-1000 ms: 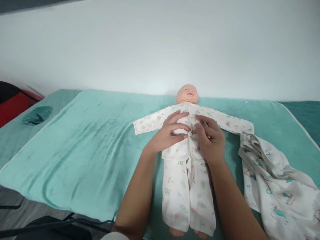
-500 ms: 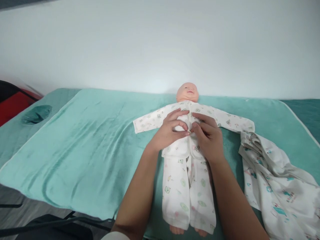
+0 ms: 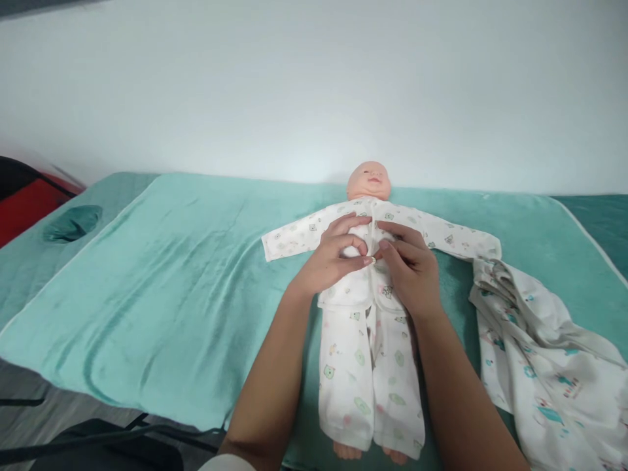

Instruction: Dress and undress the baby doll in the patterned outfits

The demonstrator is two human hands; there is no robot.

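Observation:
A baby doll (image 3: 369, 180) lies on its back, its head toward the wall and its bare feet toward me. It wears a white printed jacket (image 3: 348, 291) with a front opening, and matching trousers (image 3: 346, 379). Over the doll's chest, my left hand (image 3: 332, 256) pinches the jacket's front edge between thumb and fingers. Facing it, my right hand (image 3: 411, 267) has thumb and index finger closed on the other edge at the same spot. The fastening between the fingertips is too small to make out. Both sleeves stretch out sideways.
A crumpled white printed cloth (image 3: 549, 360) lies at the right, touching the doll's sleeve end. Under everything is a green sheet (image 3: 161, 281) on a padded table with a hole (image 3: 72, 224) at the left. A white wall (image 3: 275, 91) stands behind. Dark metal bars (image 3: 112, 435) show below the front edge.
Both hands stay at the jacket front. My right thumb and fingers have shifted very slightly at the edge; the doll and the cloth lie as before.

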